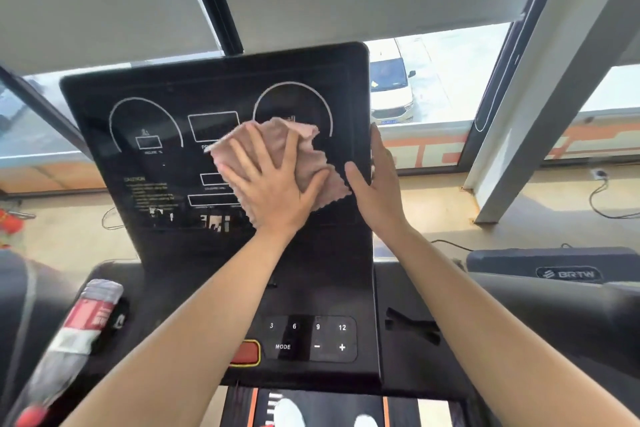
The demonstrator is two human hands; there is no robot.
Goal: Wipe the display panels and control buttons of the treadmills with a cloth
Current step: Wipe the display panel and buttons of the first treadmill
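The treadmill's black display panel stands upright in front of me, marked with white arcs and boxes. My left hand presses a pink cloth flat against the panel's right half, fingers spread. My right hand holds the panel's right edge, thumb on the front face and fingers behind it. Below the panel sits the control button pad with 3, 6, 9, 12, MODE, minus and plus. A red stop button lies left of the pad, partly behind my left forearm.
A plastic bottle with a red label lies in the left cup holder. A neighbouring treadmill console marked BRTW is at right. Windows with lowered blinds are behind the panel, and a white van is parked outside. Cables run along the floor.
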